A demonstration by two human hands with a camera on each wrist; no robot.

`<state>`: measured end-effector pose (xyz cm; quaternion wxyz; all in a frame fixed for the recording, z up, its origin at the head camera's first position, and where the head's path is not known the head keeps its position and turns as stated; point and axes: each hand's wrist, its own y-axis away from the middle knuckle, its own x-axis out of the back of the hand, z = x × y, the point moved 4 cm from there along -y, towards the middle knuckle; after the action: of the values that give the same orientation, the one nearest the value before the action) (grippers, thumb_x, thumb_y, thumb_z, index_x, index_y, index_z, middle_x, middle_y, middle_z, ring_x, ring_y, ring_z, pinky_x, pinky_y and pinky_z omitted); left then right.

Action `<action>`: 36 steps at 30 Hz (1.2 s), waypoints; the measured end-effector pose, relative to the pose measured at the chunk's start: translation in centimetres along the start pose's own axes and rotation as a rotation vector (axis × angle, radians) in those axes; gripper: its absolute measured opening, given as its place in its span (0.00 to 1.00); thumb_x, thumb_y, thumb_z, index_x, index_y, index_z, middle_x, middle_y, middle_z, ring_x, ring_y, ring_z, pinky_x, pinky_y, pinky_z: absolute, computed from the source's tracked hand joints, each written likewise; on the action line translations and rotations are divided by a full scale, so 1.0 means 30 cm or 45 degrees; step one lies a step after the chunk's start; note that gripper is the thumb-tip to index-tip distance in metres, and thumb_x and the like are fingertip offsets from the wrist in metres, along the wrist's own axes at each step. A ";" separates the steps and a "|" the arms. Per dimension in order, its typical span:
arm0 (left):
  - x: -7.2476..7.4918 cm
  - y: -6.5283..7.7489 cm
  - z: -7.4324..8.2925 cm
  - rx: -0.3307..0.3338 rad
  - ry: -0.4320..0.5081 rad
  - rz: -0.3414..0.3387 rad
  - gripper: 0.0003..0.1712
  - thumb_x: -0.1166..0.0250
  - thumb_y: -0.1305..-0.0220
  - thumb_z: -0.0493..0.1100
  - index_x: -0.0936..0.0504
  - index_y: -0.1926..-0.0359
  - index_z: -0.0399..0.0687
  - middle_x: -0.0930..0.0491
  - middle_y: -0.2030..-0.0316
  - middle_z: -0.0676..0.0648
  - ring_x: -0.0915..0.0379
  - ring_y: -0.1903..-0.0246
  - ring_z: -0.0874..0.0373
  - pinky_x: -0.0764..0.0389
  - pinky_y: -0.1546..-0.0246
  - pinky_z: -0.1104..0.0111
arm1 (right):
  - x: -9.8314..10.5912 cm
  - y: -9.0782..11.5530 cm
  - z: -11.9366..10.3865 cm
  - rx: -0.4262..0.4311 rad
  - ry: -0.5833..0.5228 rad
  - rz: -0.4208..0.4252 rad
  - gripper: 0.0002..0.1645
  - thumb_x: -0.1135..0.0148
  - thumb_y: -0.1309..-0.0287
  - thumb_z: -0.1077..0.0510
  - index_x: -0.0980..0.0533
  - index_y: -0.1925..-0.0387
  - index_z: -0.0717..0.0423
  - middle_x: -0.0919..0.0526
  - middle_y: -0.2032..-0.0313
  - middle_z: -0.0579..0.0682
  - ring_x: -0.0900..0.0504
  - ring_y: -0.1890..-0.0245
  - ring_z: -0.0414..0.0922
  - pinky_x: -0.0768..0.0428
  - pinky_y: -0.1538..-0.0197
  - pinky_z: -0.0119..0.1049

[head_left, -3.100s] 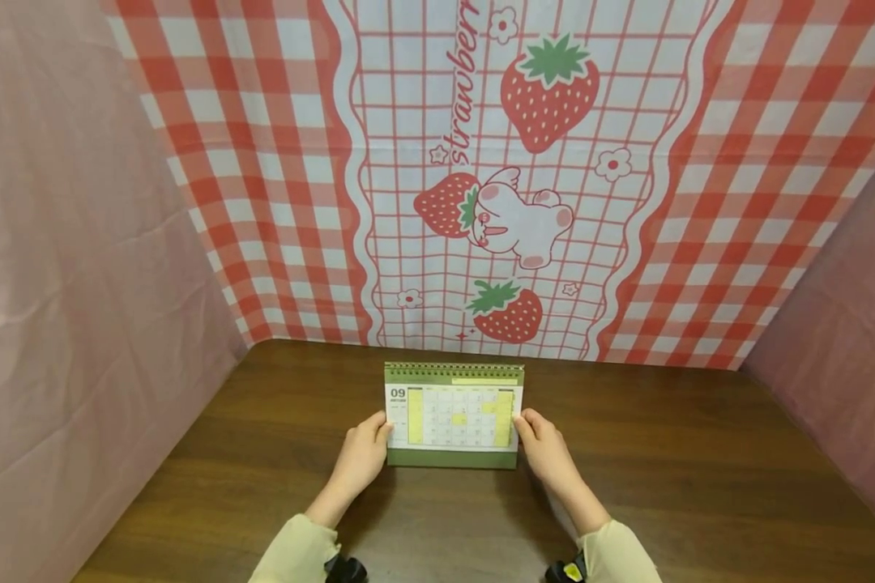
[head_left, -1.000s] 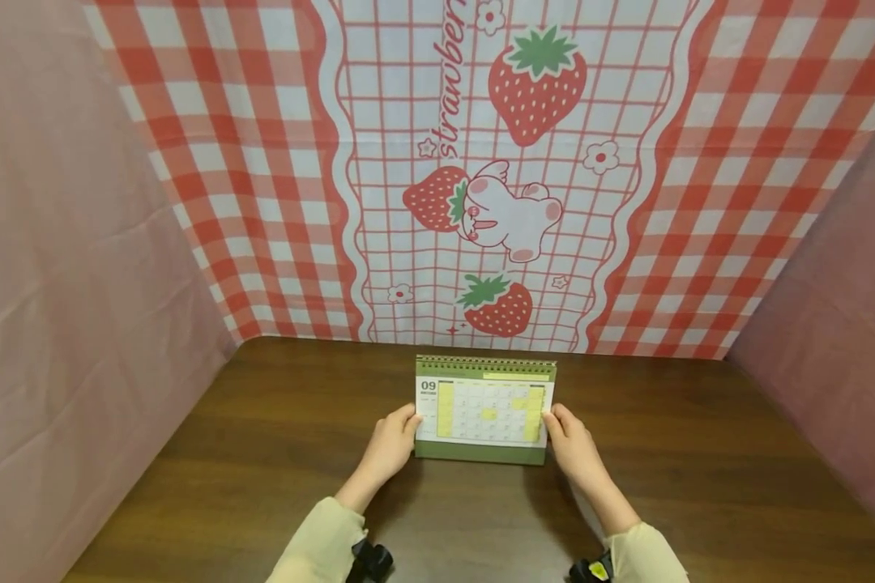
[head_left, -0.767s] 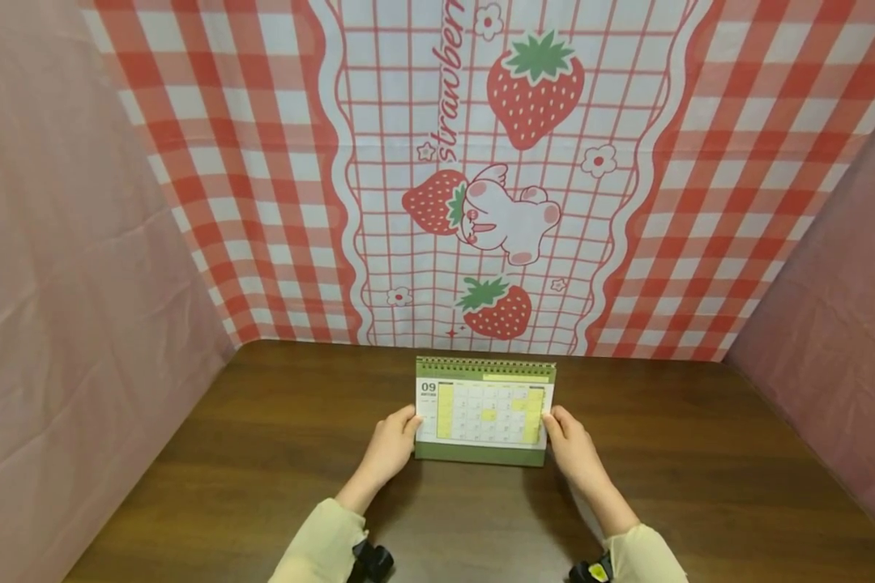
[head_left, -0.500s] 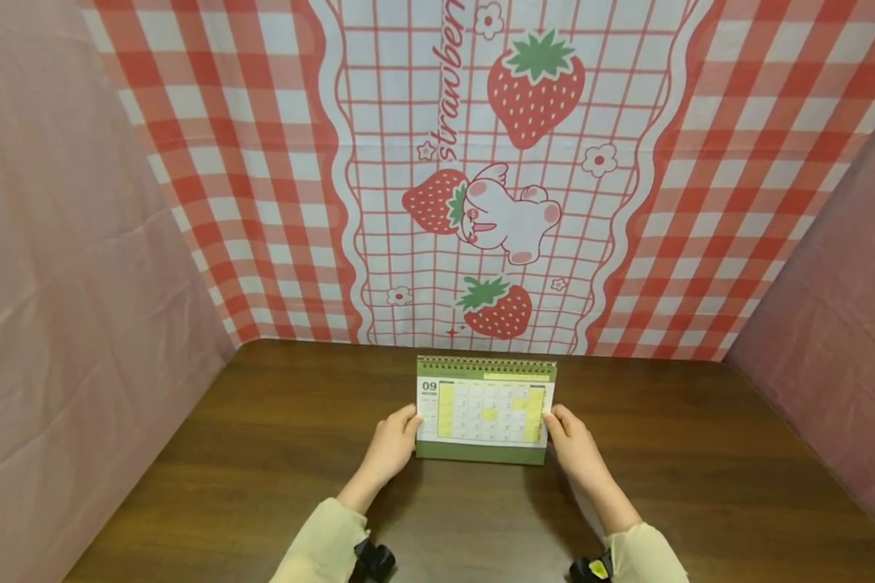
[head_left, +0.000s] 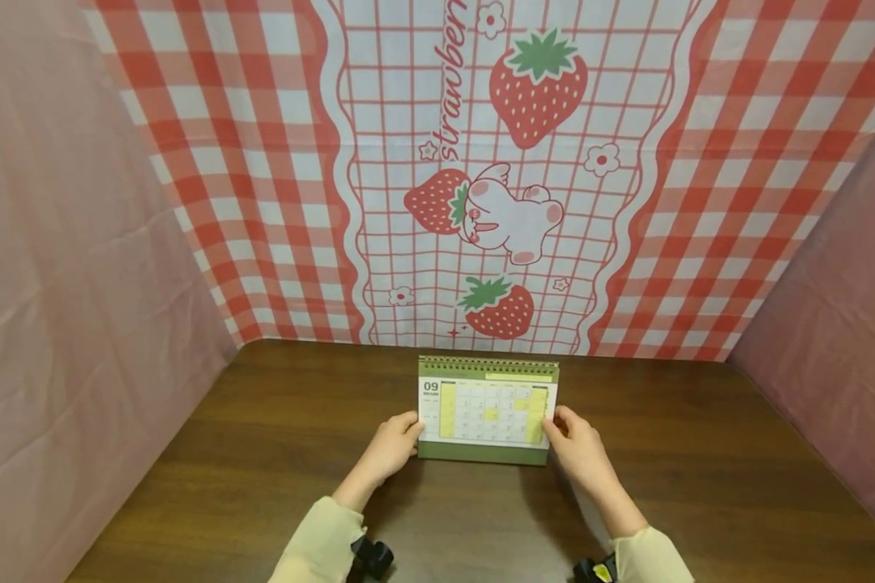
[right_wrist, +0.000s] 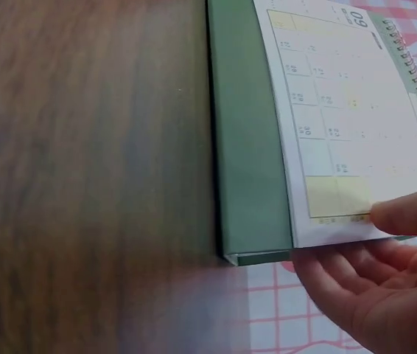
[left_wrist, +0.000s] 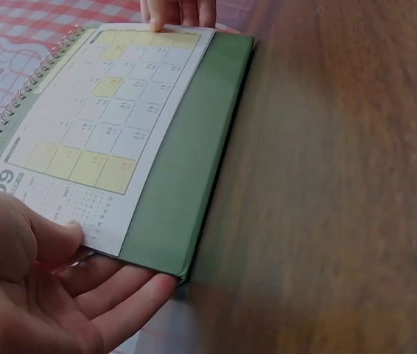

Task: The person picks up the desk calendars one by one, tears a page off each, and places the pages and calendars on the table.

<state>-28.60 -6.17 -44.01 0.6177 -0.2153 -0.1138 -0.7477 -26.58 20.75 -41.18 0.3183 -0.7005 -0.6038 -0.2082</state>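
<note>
A green desk calendar [head_left: 492, 413] with a spiral binding along its top stands tilted back on the wooden table. Its page reads 09 and has a yellow-marked grid. My left hand [head_left: 392, 445] grips the left edge, the thumb [left_wrist: 57, 237] on the front of the page and the fingers behind. At the opposite edge my right hand [head_left: 579, 449] pinches the side; its thumb [right_wrist: 400, 214] lies on the page near the yellow column, and its fingers reach behind the stand. The back of the calendar is mostly hidden in the head view.
A brown wooden table [head_left: 262, 502] lies beneath the hands. Behind it hangs a red-and-white checked cloth [head_left: 284, 194] with strawberries. Pink cloth [head_left: 95, 283] closes off the left side, and more pink cloth [head_left: 838, 300] the right. Black straps with cameras [head_left: 372, 559] sit on the wrists.
Compared with three seconds ago, both hands and the calendar have shifted to the right along the table. In the last half second the right hand's thumb has slid slightly lower on the page edge.
</note>
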 end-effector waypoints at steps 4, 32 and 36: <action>0.000 -0.001 -0.008 0.012 0.051 -0.057 0.10 0.51 0.34 0.35 0.23 0.62 0.36 0.21 0.63 0.39 0.23 0.67 0.54 0.20 0.68 0.65 | 0.011 0.006 -0.016 0.037 -0.037 0.071 0.17 0.45 0.42 0.58 0.30 0.53 0.63 0.20 0.62 0.58 0.21 0.62 0.49 0.22 0.61 0.39; 0.006 0.003 -0.032 -0.007 0.026 -0.146 0.07 0.46 0.42 0.26 0.22 0.66 0.31 0.21 0.68 0.40 0.27 0.71 0.58 0.20 0.70 0.69 | -0.016 0.058 -0.182 0.935 0.401 0.558 0.08 0.35 0.58 0.67 0.23 0.71 0.57 0.24 0.70 0.51 0.27 0.67 0.51 0.31 0.66 0.43; 0.006 0.006 -0.028 -0.011 0.014 -0.143 0.06 0.46 0.43 0.25 0.22 0.68 0.29 0.21 0.70 0.40 0.29 0.73 0.60 0.21 0.71 0.69 | -0.041 0.056 -0.202 1.008 0.454 0.510 0.05 0.36 0.56 0.66 0.23 0.74 0.56 0.25 0.72 0.50 0.27 0.69 0.50 0.30 0.68 0.43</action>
<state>-28.60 -6.73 -44.69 0.5745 -0.2074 -0.1191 -0.7828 -24.61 15.52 -38.03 0.6932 -0.5814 -0.4258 -0.0135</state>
